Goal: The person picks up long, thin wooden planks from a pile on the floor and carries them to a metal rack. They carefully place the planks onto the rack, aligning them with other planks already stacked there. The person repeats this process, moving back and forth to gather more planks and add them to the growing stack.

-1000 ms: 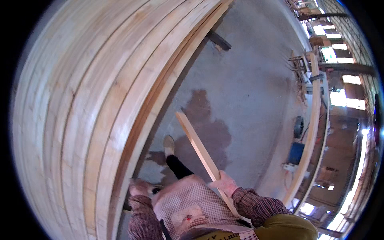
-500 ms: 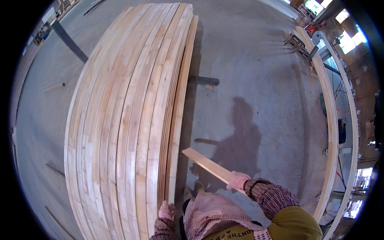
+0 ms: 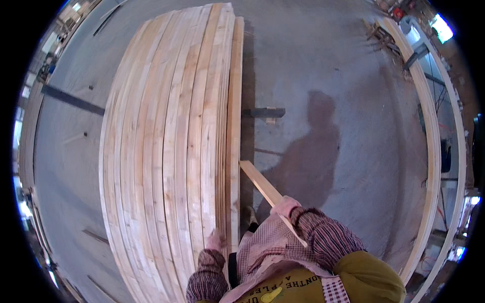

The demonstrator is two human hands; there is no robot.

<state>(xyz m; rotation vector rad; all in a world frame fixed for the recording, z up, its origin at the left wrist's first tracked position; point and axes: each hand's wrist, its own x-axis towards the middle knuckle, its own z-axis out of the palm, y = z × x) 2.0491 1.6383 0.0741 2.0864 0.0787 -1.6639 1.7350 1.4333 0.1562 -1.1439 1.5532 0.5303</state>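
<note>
My right hand [image 3: 286, 206], in a pink glove, is closed around a short wooden slat [image 3: 262, 185]. The slat slants from beside my apron up toward the long side of a large stack of pale boards [image 3: 172, 131]. Its far end appears at the outermost board [image 3: 235, 101], which stands along the stack's right side; whether they touch is hard to tell. My left hand [image 3: 216, 239], also gloved in pink, is at the stack's near right edge. Its fingers are blurred, and I cannot make out their grip.
Dark support beams [image 3: 268, 112] stick out from under the stack on both sides. On the right, long pale boards [image 3: 433, 166] run beside a metal frame [image 3: 462, 166]. A small wooden stool-like piece [image 3: 384, 39] stands at the far right. My shadow falls on the concrete floor [image 3: 364, 126].
My right hand has brought the slat up and left, its far end closer to the stack's side. My left hand has shifted forward along the stack's edge. The view has shifted too.
</note>
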